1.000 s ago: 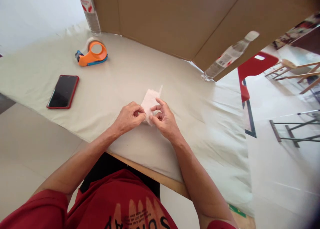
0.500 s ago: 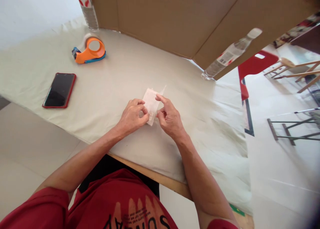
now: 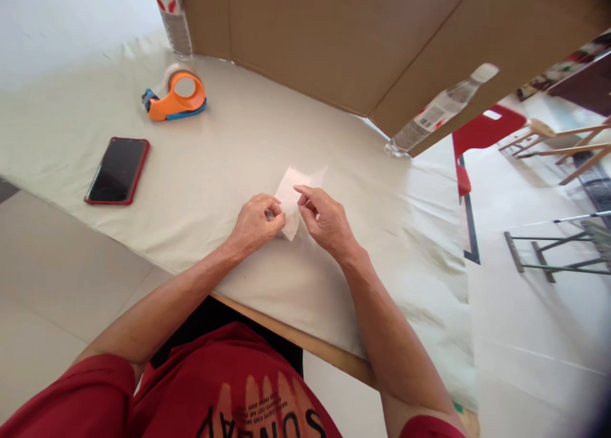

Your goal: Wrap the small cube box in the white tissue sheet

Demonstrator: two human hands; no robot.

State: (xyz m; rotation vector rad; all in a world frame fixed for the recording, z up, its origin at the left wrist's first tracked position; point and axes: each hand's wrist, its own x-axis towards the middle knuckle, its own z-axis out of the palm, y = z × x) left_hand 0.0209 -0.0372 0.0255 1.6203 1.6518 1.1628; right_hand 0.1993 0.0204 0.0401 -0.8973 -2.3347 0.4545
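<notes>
A folded white tissue is between my two hands over the cloth-covered table, with a thin layer of it spread out toward the right. At its lower left edge my left hand is closed, thumb and forefinger pinching the tissue. My right hand is on the other side, thumb and fingers bent together at the loose layer, with the forefinger reaching out over the tissue. My right fingers hide part of that layer.
An orange tape dispenser and a black phone in a red case lie on the left of the tablecloth. A tall cardboard panel stands at the back, beside a left bottle and a leaning right bottle.
The tissue's loose layer has opened out further to the right, and my right hand has moved slightly right with it. My left hand stays at the lower left edge.
</notes>
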